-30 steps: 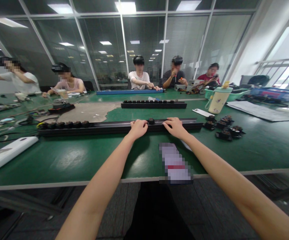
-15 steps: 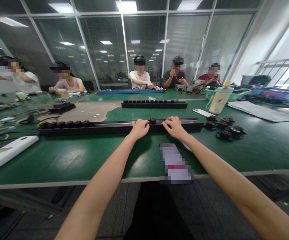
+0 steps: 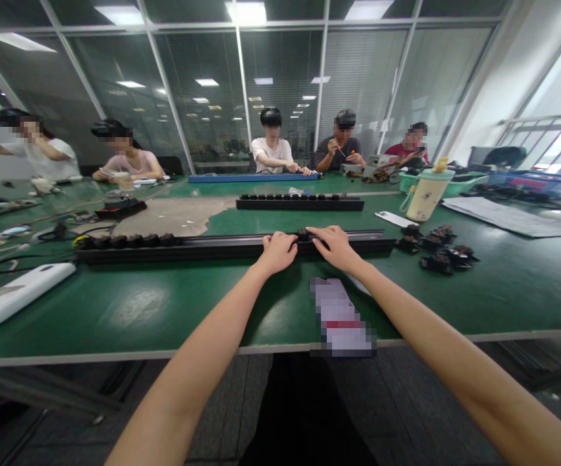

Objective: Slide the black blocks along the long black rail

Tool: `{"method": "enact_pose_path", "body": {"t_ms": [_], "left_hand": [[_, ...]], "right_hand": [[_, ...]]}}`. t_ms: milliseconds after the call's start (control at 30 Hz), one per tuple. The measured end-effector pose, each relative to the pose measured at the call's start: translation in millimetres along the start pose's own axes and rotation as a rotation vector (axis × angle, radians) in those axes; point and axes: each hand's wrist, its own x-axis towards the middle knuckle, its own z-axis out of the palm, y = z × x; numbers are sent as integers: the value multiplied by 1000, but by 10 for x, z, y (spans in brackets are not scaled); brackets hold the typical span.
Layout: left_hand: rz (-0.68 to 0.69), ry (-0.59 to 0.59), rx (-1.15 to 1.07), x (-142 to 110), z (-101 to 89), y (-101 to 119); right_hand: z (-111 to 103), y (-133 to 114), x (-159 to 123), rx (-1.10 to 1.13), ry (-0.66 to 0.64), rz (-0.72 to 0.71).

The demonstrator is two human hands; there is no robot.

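A long black rail (image 3: 222, 247) lies across the table in front of me. Several small black parts (image 3: 125, 241) sit in a row along its left end. Between my two hands, one more small black part (image 3: 302, 234) stands on the rail. My left hand (image 3: 279, 251) is closed, its fingertips against the left side of that part. From the right side, my right hand (image 3: 334, 246) pinches it, thumb low and index finger on top. The undersides of both hands' fingers are partly hidden.
Loose black parts (image 3: 438, 246) lie right of the rail. A phone (image 3: 341, 317) rests at the near edge. Beyond are a second black rail (image 3: 299, 204), a white phone (image 3: 394, 219) and a cream cup (image 3: 428, 194). A white case (image 3: 21, 294) lies left. Several people sit opposite.
The small black part has shifted slightly right along the rail. My left hand has moved right, and my right hand's fingers have come left onto the part.
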Motion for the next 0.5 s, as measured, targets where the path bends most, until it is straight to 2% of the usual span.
{"method": "enact_pose_path", "body": {"t_ms": [500], "left_hand": [[49, 7, 6, -43, 13, 41]], "right_hand": [[-44, -96, -11, 2, -9, -42]]}}
